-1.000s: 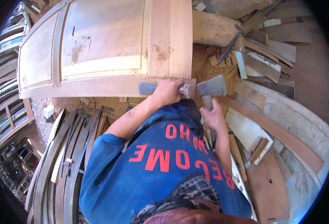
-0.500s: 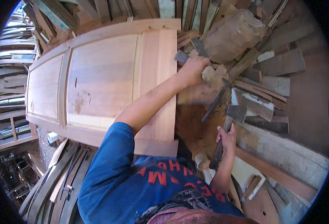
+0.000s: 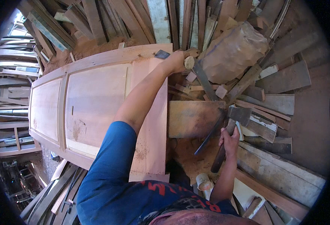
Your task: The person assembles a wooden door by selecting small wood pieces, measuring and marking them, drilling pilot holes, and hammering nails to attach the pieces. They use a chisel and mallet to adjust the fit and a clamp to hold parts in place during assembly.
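Note:
My left hand [image 3: 175,62] is closed round a chisel, over the right end of a framed wooden panel. The chisel's flat grey blade [image 3: 162,54] points left above the panel's far edge, and its round handle butt [image 3: 189,63] shows at the right of my fist. My right hand [image 3: 229,139] grips a hatchet [image 3: 240,115] by its dark wooden handle, with the head pointing away from me. Raised mouldings cross the pale panel [image 3: 97,90], which has sawdust and shavings on it.
A wooden block [image 3: 195,119] lies right of the panel, with a thin dark bar [image 3: 212,131] over it. A wrapped bundle [image 3: 232,52] is at the far right. A white cup [image 3: 203,182] stands near me. Planks [image 3: 281,165] and offcuts surround the work.
My left hand has moved left and away from me with the chisel, uncovering the wooden block. The panel sits lower in view. My right hand still grips the hatchet.

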Motion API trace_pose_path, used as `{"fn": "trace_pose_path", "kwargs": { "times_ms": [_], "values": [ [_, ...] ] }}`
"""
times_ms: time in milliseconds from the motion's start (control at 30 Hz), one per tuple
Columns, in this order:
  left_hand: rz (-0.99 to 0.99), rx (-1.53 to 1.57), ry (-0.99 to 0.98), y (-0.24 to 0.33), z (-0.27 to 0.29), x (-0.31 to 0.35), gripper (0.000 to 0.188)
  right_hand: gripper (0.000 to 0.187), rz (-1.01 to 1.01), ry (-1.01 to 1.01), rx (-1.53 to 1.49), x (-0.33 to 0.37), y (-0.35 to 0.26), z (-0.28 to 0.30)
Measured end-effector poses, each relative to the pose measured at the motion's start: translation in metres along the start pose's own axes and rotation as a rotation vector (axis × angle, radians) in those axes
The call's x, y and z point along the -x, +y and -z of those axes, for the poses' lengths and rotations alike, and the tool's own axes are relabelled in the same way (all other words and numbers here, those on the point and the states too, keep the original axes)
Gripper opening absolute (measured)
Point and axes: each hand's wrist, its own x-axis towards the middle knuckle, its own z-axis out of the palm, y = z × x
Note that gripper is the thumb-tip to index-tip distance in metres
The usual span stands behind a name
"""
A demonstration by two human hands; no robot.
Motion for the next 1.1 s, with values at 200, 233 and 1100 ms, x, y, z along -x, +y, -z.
{"fn": "trace_pose_path", "kwargs": {
  "times_ms": [200,233,1100],
  "values": [
    [0.056,0.006,-0.073,0.004,0.006,0.000,0.032,0.028,0.450,0.350,-0.145,-0.038,-0.096,0.005],
    [0.070,0.013,-0.075,0.003,0.005,-0.002,0.032,0.031,0.567,0.444,-0.228,-0.047,-0.110,0.003],
    [0.029,-0.188,0.151,-0.041,0.015,0.050,0.035,0.030,0.138,0.022,-0.155,-0.089,-0.084,-0.132]
  ]
}}
